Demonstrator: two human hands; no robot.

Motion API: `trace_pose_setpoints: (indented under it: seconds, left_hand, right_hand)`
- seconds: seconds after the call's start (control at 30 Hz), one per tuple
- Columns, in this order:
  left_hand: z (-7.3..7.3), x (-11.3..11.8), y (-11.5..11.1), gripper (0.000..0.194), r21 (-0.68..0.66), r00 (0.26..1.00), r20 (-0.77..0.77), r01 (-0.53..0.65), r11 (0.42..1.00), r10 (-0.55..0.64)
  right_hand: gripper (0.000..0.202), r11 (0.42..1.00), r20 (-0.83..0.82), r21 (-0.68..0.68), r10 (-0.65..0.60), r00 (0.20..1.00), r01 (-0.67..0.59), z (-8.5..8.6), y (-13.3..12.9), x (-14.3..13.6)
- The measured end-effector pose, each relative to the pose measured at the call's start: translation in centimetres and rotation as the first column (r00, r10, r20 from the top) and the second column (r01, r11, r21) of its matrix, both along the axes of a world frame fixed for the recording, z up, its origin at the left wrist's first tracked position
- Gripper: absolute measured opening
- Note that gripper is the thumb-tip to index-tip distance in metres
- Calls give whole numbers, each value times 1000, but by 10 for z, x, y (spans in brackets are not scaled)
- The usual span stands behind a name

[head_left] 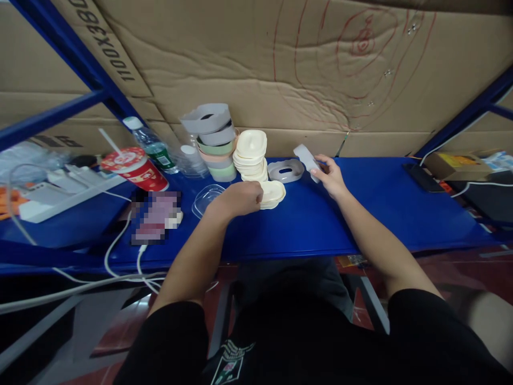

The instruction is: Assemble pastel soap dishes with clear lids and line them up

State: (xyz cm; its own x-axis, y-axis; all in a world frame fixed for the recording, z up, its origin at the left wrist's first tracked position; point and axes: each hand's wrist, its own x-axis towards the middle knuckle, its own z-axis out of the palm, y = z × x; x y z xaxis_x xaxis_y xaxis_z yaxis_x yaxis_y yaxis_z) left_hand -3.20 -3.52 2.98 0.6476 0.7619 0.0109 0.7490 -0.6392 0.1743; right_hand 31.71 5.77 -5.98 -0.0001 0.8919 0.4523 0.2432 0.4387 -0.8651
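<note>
My left hand (pixel 242 198) has its fingers closed at the left edge of a low stack of cream-coloured, rounded plastic pieces (pixel 274 191); its fingertips are partly hidden. Gripped on its right side, a light grey plastic band-like piece (pixel 306 159) is held tilted above the table by my right hand (pixel 331 177). Between the hands and further back lies a grey oval piece with a slot (pixel 286 170). A taller stack of cream pieces (pixel 251 152) stands behind my left hand. Beside it rises a stack of grey, green and pink bands (pixel 216 141).
On the blue table (pixel 385 198), a clear plastic lid (pixel 206 200) lies left of my left hand. Further left are a red paper cup (pixel 138 168) with a straw, a water bottle (pixel 154 147) and a white power strip (pixel 68 192). Cardboard (pixel 240 64) walls the back.
</note>
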Motion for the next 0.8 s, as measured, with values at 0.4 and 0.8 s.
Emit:
trace_pose_setpoints:
  seconds: [0.4, 0.8]
  left_hand:
    - [-2, -5, -1, 25, -27, 985, -86, -155, 988, 152]
    - [-17, 9, 10, 32, 24, 977, 213, -34, 999, 28]
  right_hand:
    - [86, 970, 376, 237, -35, 926, -60, 20, -5, -3]
    - [116, 909, 584, 152, 233, 777, -387, 40, 39, -36]
